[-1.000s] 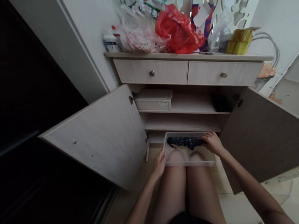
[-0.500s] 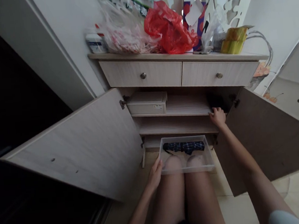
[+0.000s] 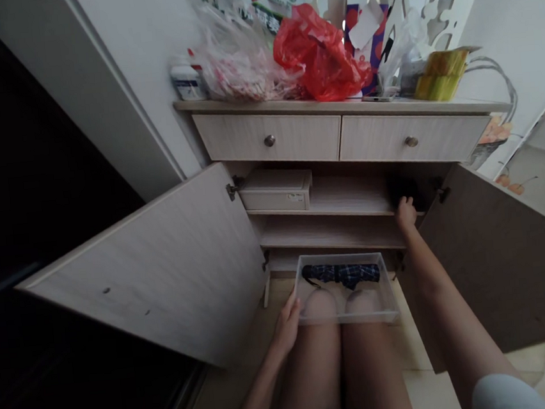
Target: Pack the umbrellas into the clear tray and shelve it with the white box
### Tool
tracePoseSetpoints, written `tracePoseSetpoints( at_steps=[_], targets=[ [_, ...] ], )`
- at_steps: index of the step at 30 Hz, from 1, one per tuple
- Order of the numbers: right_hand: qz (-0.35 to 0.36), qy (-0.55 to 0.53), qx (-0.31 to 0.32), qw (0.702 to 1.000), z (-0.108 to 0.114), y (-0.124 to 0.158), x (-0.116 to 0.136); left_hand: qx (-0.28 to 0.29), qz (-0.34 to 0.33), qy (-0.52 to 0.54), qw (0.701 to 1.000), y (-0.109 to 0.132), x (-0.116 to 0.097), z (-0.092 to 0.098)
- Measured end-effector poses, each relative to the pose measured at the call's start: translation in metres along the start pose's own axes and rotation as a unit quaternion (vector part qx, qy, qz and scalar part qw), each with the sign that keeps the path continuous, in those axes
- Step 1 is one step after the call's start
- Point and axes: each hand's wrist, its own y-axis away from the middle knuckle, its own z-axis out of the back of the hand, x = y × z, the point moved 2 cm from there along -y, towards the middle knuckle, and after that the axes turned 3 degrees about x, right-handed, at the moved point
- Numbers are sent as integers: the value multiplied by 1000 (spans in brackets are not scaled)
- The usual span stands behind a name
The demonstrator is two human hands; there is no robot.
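Starting down at six o'clock with bare thighs [image 3: 319,367]! Clasping a clear plastic tray [image 3: 344,319] by its eight o'clock side with the left hand [image 3: 287,319]. Looking inside, along twelve o'clock, at a folded plaid umbrella [image 3: 344,274]. Out between one and two o'clock from there with the right hand [image 3: 406,213], bent-fingered at a dark, shadowed item [image 3: 402,187] on the upper shelf [image 3: 349,198]; cannot tell if gripping it. Across to eleven, to a pale box [image 3: 276,191]. Up at twelve, to a crumpled red plastic bag [image 3: 318,55] on the cabinet's surface [image 3: 472,101].
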Motion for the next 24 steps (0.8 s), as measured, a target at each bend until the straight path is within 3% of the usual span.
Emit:
tracePoseSetpoints(
  at_steps=[7,12,17,19,22,24],
  targets=[
    [-71,-104,-27,992,-3,14,-17,8,11,12,1000,3,-3,-1],
    [-79,-152,30,985,5,19,-22,9,12,9,1000,4,-11,-1],
    [-138,-324,-29,936,19,24,-26,12,9,9,1000,7,-15,-1],
    [-128,-400,-20,908,21,37,-28,14,15,8,1000,7,-14,-1],
    [-52,-533,19,844,25,75,-38,15,9,4,1000,6,-12,-1],
    [34,-553,53,831,33,107,-48,22,9,-4,1000,6,-11,0]
  ],
)
